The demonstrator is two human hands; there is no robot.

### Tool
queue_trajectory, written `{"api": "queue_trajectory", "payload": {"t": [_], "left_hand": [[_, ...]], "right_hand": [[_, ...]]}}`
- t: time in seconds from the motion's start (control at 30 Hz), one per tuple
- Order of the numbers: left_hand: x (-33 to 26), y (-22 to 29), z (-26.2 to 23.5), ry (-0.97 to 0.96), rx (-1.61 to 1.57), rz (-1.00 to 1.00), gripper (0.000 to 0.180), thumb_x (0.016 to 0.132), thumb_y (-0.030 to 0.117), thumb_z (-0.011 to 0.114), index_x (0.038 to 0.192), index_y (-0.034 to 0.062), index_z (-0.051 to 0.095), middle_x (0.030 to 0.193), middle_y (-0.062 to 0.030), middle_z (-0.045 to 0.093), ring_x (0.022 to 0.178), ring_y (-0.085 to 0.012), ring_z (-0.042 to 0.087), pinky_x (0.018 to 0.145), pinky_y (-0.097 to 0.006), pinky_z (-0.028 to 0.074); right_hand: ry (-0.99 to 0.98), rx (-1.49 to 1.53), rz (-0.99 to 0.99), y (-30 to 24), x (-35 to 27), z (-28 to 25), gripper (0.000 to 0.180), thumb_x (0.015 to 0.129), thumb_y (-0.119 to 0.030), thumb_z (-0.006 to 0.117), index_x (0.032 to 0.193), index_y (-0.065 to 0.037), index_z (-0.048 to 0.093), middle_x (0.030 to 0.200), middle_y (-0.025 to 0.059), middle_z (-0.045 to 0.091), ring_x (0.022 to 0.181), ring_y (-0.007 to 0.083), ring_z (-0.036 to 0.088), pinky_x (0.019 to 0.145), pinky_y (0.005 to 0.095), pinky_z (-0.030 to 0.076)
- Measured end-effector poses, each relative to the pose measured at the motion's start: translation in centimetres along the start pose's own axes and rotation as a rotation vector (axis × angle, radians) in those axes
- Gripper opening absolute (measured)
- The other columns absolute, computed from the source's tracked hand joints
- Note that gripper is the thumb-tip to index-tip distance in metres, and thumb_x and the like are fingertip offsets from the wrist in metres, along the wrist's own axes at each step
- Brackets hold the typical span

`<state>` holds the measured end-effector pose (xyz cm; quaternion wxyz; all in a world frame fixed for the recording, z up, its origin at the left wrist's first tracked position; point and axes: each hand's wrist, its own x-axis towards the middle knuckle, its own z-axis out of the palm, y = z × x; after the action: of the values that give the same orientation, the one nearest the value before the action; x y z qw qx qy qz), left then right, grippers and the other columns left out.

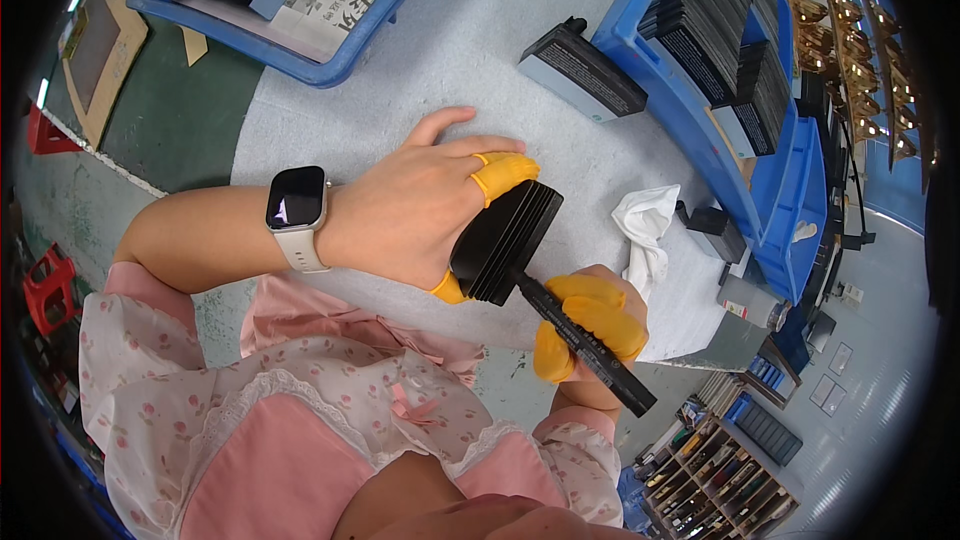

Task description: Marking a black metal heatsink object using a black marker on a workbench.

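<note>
A small stack of flat black plates (510,238) is held on edge by my left hand (395,205), its thumb and fingers closed around the sides. In my right hand (612,302) a black marker pen (592,348) is gripped between the fingers, pointing up and to the left. Its tip meets, or nearly meets, the lower right edge of the stack; actual contact is hard to make out. Yellow finger cots cover some fingertips on both hands. Both hands are above a pale cloth-like table cover (430,70).
Black plates are packed in a blue crate (655,90) at right and a blue tray (330,72) at upper left. Another row of plates (590,75) lies on the cover by the crate. A crumpled white cloth (645,225) lies right of my hands, near a bottle (748,300).
</note>
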<state>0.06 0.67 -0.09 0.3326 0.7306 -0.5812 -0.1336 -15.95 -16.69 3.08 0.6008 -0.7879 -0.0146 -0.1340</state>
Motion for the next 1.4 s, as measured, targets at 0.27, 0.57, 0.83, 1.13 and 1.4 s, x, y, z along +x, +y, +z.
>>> {"api": "queue_trajectory", "payload": {"t": [0.27, 0.57, 0.83, 1.13, 1.4], "left_hand": [[-0.1, 0.0, 0.0, 0.009, -0.018, -0.023, 0.081, 0.057, 0.041, 0.081, 0.122, 0.0033, 0.050, 0.125, -0.0111, 0.053, 0.130, -0.0253, 0.041, 0.110, -0.050, 0.016], [0.0, 0.1, -0.1, 0.003, -0.037, -0.019, 0.082, 0.056, 0.038, 0.081, 0.123, 0.0027, 0.049, 0.125, -0.0114, 0.053, 0.130, -0.0252, 0.041, 0.110, -0.050, 0.016], [-0.1, 0.0, 0.2, 0.016, -0.015, -0.014, 0.083, 0.056, 0.037, 0.081, 0.124, 0.0027, 0.049, 0.126, -0.0113, 0.053, 0.130, -0.0248, 0.041, 0.110, -0.050, 0.017], [-0.1, 0.0, 0.0, 0.017, -0.011, -0.008, 0.083, 0.056, 0.038, 0.081, 0.124, 0.0028, 0.049, 0.125, -0.0112, 0.053, 0.130, -0.0251, 0.041, 0.110, -0.050, 0.017], [0.0, 0.0, 0.0, 0.024, -0.032, -0.018, 0.082, 0.057, 0.039, 0.081, 0.123, 0.0031, 0.049, 0.125, -0.0113, 0.054, 0.130, -0.0251, 0.042, 0.110, -0.050, 0.016]], "right_hand": [[0.078, 0.168, 0.192, -1.0, -0.1, 0.5, 0.036, 0.064, -0.029, 0.081, 0.075, 0.001, 0.064, 0.076, 0.0127, 0.059, 0.066, 0.0218, 0.058, 0.058, 0.0304, 0.046], [-0.126, 0.114, 0.092, -0.8, -0.1, -0.4, 0.026, 0.076, -0.017, 0.071, 0.087, 0.005, 0.059, 0.082, 0.0174, 0.064, 0.063, 0.0241, 0.063, 0.058, 0.0308, 0.054], [-0.323, -0.150, -0.203, -1.8, 1.7, -0.2, 0.022, 0.085, -0.016, 0.057, 0.088, 0.006, 0.057, 0.080, 0.0167, 0.063, 0.065, 0.0252, 0.063, 0.056, 0.0307, 0.055], [-0.269, -0.149, -0.062, -1.7, 0.9, -0.6, 0.023, 0.086, -0.018, 0.055, 0.087, 0.006, 0.057, 0.081, 0.0162, 0.063, 0.065, 0.0250, 0.063, 0.058, 0.0306, 0.057], [-0.235, -0.053, -0.092, -1.0, 0.6, -0.1, 0.024, 0.085, -0.020, 0.058, 0.086, 0.004, 0.057, 0.081, 0.0141, 0.062, 0.069, 0.0233, 0.063, 0.063, 0.0318, 0.056]]}}
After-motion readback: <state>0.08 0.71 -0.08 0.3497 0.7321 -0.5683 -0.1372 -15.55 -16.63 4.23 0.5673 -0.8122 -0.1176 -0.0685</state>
